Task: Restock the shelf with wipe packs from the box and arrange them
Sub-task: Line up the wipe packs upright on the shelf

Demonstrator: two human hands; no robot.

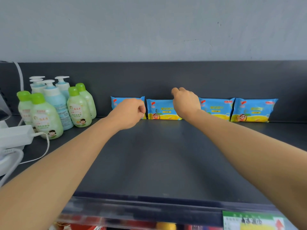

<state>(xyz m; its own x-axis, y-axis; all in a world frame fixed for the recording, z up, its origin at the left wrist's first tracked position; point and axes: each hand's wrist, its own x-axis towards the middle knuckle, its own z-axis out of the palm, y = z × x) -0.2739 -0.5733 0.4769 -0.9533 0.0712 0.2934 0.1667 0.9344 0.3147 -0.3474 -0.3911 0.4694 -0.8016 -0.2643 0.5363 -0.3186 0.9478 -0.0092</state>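
Dark grey shelf (157, 155), four wipe packs stood upright in a row against its back panel (166, 77): first pack (123, 101), second pack (162, 110), third pack (216, 108), fourth pack (253, 110). First and second sat just beside each other, third and fourth touched; the spot between second and third was hidden by a hand. Pack print: blue top, yellow bottom, red logo upper left, yellow Chinese lettering too blurred to read, a small yellow tag that began with "10", and a cartoon child at lower left. Left hand (131, 112) was in front of the first pack's right edge, fingers curled in; couldn't tell if it pinched the pack or only hovered at it. Right hand (185, 103) was at the second pack's upper right corner, fingers curled with the knuckles up; grip couldn't be confirmed either. At the left end were green-capped bottles (46, 117) with Chinese labels and a cartoon girl, pump bottles (54, 95) in pale blue behind them, and a white adapter (15, 135) with its cable (44, 146). On the shelf's front rail was a green, white and yellow shelf label (249, 220) with a red arrow, text unreadable.
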